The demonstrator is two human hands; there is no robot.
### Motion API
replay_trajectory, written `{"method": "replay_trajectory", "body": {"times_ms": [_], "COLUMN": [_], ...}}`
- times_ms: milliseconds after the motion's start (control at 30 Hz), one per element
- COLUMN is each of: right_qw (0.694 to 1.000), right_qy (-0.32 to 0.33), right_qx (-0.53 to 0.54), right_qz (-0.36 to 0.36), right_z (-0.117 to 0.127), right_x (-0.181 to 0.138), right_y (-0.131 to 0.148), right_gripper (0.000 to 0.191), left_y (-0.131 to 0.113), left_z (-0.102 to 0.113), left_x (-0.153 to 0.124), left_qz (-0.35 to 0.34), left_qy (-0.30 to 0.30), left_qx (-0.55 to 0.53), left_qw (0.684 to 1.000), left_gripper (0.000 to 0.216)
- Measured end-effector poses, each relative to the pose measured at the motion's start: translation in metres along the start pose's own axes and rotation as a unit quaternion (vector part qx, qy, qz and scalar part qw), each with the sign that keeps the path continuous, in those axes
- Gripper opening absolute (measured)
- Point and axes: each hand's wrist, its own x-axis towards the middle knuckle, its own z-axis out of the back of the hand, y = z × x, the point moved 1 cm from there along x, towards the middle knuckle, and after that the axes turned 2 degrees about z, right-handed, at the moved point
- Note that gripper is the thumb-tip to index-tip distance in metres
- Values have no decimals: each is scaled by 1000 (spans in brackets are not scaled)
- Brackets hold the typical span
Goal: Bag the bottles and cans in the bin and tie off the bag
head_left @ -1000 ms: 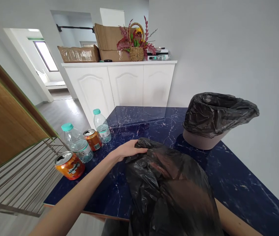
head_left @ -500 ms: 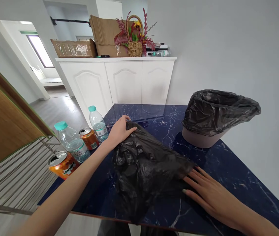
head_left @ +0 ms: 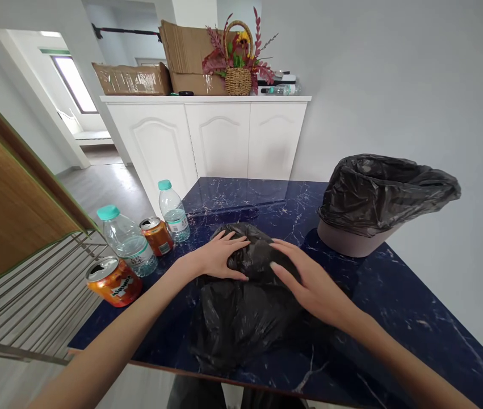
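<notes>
A crumpled black plastic bag (head_left: pixel 245 312) lies on the dark blue marbled table (head_left: pixel 373 318) in front of me. My left hand (head_left: pixel 222 255) rests on the bag's upper left part with its fingers spread. On the upper right side my right hand (head_left: pixel 305 278) touches the bag, thumb and fingers apart. The two hands are close together over the bunched plastic. To the right stands a pinkish bin (head_left: pixel 345 243) lined with another black bag (head_left: pixel 360 199), its mouth open.
On the table's left side stand two orange soda cans (head_left: pixel 116 282) and two water bottles (head_left: pixel 126 238) with teal caps. A wire rack (head_left: pixel 37 318) is at the far left. Behind, a white cabinet (head_left: pixel 219 136) bears cardboard boxes (head_left: pixel 134 79) and a flower basket (head_left: pixel 238 81).
My right hand has moved up and left, away from the bag's lower right corner. My left hand has come down a little. The bag is more bunched together.
</notes>
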Motion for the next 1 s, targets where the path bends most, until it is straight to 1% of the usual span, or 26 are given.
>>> {"method": "replay_trajectory", "body": {"times_ms": [33, 67, 100, 167, 233, 333, 433, 500, 567, 633, 700, 767, 833, 900, 1000], "right_qw": [999, 998, 995, 993, 991, 986, 982, 980, 980, 980, 980, 978, 974, 972, 971], "right_qy": [32, 56, 81, 95, 111, 135, 146, 147, 145, 143, 146, 153, 164, 174, 181], "right_qx": [-3, -21, -49, -66, -78, -98, -120, -131, -137, -139, -136, -131, -136, -146, -153], "right_qz": [-25, -32, -27, -14, 2, 6, 0, -4, -11, -10, 12, 54, 72, 61, 21], "right_z": [-13, -25, -36, -55, -71, -88, -93, -88, -80, -71, -63, -56, -51, -45, -39], "right_x": [18, 35, 51, 76, 91, 94, 82, 71, 57, 39, 17, -5, -23, -37, -50], "right_y": [-5, -10, -14, -23, -33, -49, -65, -71, -71, -65, -55, -47, -44, -44, -46], "right_gripper": [63, 70, 75, 78, 77, 76, 76, 76, 77, 75, 69, 66, 68, 70, 72], "left_y": [3, 4, 5, 5, 7, 18, 38, 47, 50, 47, 39, 32, 25, 18, 0], "left_z": [-2, -4, -5, -6, -11, -23, -33, -34, -31, -29, -30, -36, -44, -50, -53], "left_x": [3, 6, 9, 11, 10, 6, 2, 3, 5, 5, 0, -10, -25, -43, -76], "left_qz": [-8, -17, -24, -26, -3, 47, 63, 59, 56, 59, 62, 62, 61, 60, 45], "left_qy": [16, 22, 15, -13, -36, -38, -30, -30, -41, -63, -83, -76, -51, -40, -82], "left_qx": [-18, -32, -40, -39, -23, -6, -6, -8, -10, -11, -13, -16, -15, -5, 5], "left_qw": [1000, 999, 999, 999, 999, 998, 998, 998, 998, 996, 994, 995, 997, 997, 996], "left_gripper": [108, 108, 105, 98, 99, 113, 115, 113, 106, 93, 86, 89, 96, 96, 78]}}
